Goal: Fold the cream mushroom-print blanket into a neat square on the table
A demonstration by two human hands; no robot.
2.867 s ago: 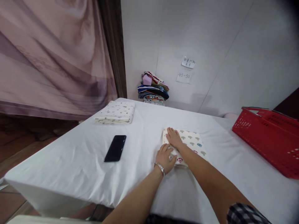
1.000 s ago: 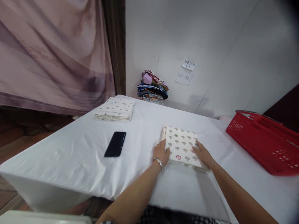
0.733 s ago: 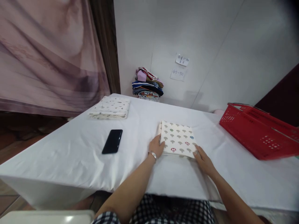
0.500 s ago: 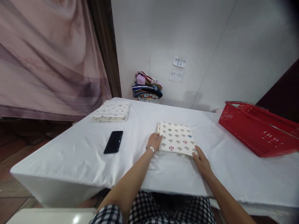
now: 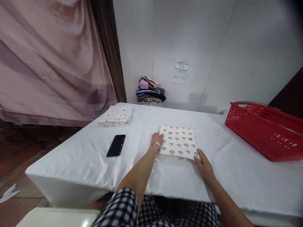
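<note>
A folded cream cloth (image 5: 179,142) printed with grey, red, green and blue mushrooms lies on the white-covered table. My left hand (image 5: 157,138), with a bracelet at the wrist, grips its left edge; part of the fingers is hidden behind the fold. At the cloth's front right corner, my right hand (image 5: 204,165) holds the edge between thumb and fingers. The cloth lies flat, its front edge roughly facing me.
A black phone (image 5: 115,145) lies left of the cloth. Farther back left is another folded patterned cloth (image 5: 118,115). On the right stands a red basket (image 5: 258,135). Behind the table are a stack of folded textiles (image 5: 151,93) and a wall with paper notes (image 5: 180,78).
My left hand has slid slightly farther back along the cloth's left edge. The right hand stays at the corner. The whole view has shifted a little.
</note>
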